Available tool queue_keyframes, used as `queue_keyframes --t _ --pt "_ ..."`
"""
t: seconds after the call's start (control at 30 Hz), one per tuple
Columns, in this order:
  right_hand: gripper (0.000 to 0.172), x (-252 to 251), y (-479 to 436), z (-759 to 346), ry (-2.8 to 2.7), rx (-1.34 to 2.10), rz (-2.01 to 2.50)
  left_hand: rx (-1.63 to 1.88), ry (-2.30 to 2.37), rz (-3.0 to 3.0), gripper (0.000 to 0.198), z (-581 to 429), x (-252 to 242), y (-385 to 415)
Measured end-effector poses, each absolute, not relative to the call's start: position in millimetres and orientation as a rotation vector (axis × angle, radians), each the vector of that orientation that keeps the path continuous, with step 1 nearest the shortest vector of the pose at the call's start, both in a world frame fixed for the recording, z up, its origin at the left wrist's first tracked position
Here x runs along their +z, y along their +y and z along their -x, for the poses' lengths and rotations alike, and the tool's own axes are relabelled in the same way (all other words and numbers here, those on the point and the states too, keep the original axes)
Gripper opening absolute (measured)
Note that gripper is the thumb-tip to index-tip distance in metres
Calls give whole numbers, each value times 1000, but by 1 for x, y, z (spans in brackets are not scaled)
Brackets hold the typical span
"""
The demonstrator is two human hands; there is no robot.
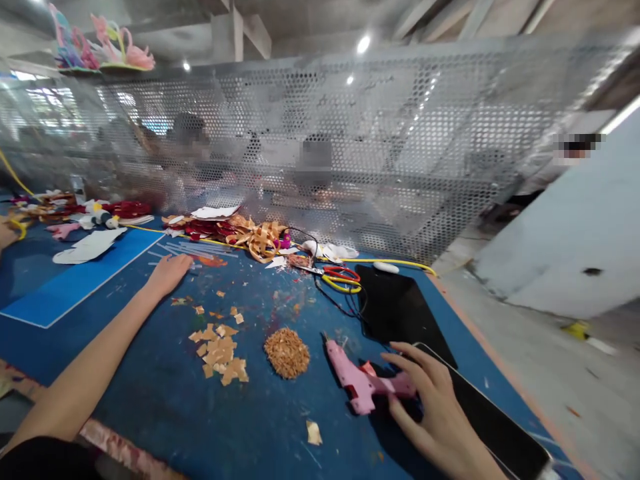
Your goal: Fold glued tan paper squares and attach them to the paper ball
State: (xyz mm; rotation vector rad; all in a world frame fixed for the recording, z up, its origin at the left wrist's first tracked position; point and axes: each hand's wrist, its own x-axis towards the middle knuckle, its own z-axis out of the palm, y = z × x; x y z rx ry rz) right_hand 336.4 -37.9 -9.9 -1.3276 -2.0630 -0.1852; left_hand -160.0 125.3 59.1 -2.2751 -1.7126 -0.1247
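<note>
My left hand (169,273) is stretched out to a loose pile of clear glue sticks (200,247), its fingers drawn together on a glue stick (194,266). My right hand (433,400) is open around the handle end of a pink hot glue gun (360,377), fingers apart and thumb close to the handle. The gun lies on its side, nozzle pointing away. Left of it sits a round disc covered in brown crumbly bits (287,353). Several cut tan scraps (220,353) lie further left, and a single scrap (314,433) is nearer me.
Scissors with red and yellow handles (343,279) lie beside a black tablet-like panel (400,313). Another dark, white-edged device (495,420) is under my right hand. Tan ribbon (260,237) is heaped before a perforated metal screen (350,147). A blue board (85,283) lies left.
</note>
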Motion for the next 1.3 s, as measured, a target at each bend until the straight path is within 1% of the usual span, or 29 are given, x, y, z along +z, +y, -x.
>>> queue_keyframes --t 0.1,0.13,0.23,0.3,0.37,0.43,0.5,0.57,0.6,0.7,0.73,0.77,0.87,0.93,1.0,1.13,1.2,1.3 --pt "35 12 -47 -329 -2017 -293 1206 -245 -1447 2370 32 118 69 112" --pt "34 19 -51 -323 -2003 -304 1189 -288 -1326 2419 25 97 70 104" --pt "36 32 -63 -301 -2111 -336 1155 -313 -806 2685 23 21 65 70" --pt "38 32 -72 -287 -2171 -430 1179 -315 -444 2821 22 -27 60 41" --pt "30 26 -81 -279 -2189 -478 1220 -324 -132 2899 21 -68 56 17" --pt "23 17 -91 -277 -2160 -495 1285 -332 112 2938 21 -98 52 4" --pt "25 8 -105 -282 -2107 -514 1365 -330 249 2970 22 -119 49 2" --pt "26 -1 -121 -296 -2044 -551 1459 -330 253 3005 17 -132 44 9" --pt "26 -6 -131 -304 -2009 -571 1508 -331 206 3024 19 -136 42 14" --pt "27 -19 -166 -335 -1867 -635 1686 -289 22 3083 58 -141 37 33" --pt "27 -23 -178 -345 -1879 -597 1724 -251 -16 3105 62 -142 36 38" --pt "27 -26 -189 -354 -1879 -561 1752 -206 -41 3127 60 -142 36 42" --pt "28 -35 -214 -369 -1902 -480 1852 -77 -78 3191 37 -147 39 50" --pt "29 -39 -222 -371 -1890 -507 1872 -24 -99 3237 31 -150 44 53" --pt "26 -44 -225 -369 -1858 -563 1832 0 -131 3291 32 -152 49 56" --pt "21 -49 -226 -357 -1708 -611 1760 -9 -234 3401 43 -151 57 63" --pt "20 -49 -224 -350 -1645 -564 1746 -20 -288 3443 47 -149 58 66" --pt "17 -48 -218 -343 -1621 -455 1692 -27 -346 3489 47 -149 59 67"
